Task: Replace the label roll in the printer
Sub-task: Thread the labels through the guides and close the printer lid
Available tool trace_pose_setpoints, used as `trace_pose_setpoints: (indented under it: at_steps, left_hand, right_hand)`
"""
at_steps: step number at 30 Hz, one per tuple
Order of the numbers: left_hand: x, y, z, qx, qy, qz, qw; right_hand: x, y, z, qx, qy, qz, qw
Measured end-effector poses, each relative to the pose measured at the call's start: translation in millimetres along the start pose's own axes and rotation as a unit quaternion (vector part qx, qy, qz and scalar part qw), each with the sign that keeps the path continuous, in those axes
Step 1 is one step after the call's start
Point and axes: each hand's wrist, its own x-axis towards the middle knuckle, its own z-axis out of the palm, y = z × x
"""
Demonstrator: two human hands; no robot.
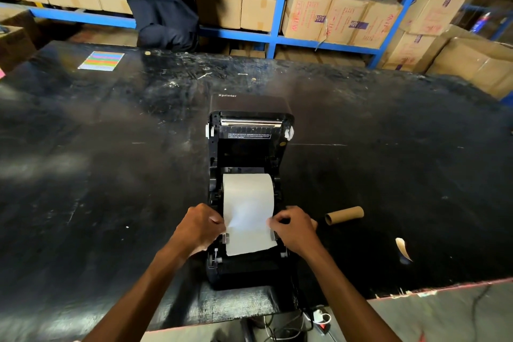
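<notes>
A black Xprinter label printer [249, 158] stands open on the black table [111, 175], its lid tipped back. A white label roll [248, 189] sits in its bay, and the loose paper end runs forward over the feed slot. My left hand [198, 226] pinches the paper's left edge. My right hand [294, 228] pinches the right edge. The paper buckles slightly between them. An empty brown cardboard core [344, 214] lies on the table to the right of the printer.
A torn scrap of brown paper [403, 248] lies at the right. A striped colour card [101, 60] lies far left. A person in dark clothes [161, 0] stands beyond the table at blue shelves of cartons [333, 16]. Cables and a plug [319, 316] hang below the near edge.
</notes>
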Motion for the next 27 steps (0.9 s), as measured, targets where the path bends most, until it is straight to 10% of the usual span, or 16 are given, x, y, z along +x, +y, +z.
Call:
trace_pose_setpoints:
  at_steps: [27]
  left_hand:
    - [-3,-8,7,0.031,0.043,0.049,0.997]
  right_hand:
    - [-30,36,7,-0.006,0.0,-0.18,0.984]
